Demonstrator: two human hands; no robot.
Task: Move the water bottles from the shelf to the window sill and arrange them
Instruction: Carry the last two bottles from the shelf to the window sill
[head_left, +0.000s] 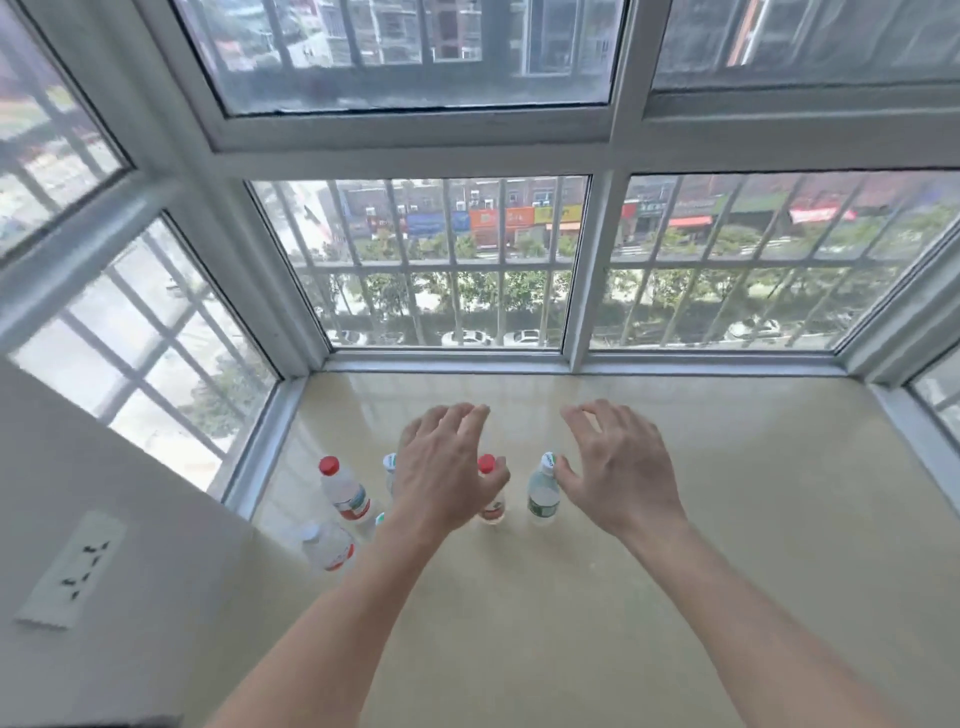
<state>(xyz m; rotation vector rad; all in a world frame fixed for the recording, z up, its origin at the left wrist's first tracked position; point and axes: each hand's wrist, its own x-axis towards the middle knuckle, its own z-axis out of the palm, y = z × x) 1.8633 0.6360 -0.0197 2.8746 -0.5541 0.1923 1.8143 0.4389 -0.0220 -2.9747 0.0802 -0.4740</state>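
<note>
Several small water bottles stand on the beige window sill (675, 545). My left hand (447, 473) hovers with fingers spread over a red-capped bottle (491, 499), its thumb beside the cap. My right hand (618, 467) is spread too, its thumb touching the white-and-green cap of a green-labelled bottle (543, 493). Further left stand a red-capped bottle with a red label (345, 491), a white-capped bottle (327, 545) and a green-capped bottle (389, 467) partly hidden by my left hand. Another cap (380, 518) peeks out by my left wrist.
Window frames (576, 358) close the sill at the back and on both sides. A white wall with a power socket (72, 569) rises at the left. The sill stretches wide to the right of the bottles and toward me.
</note>
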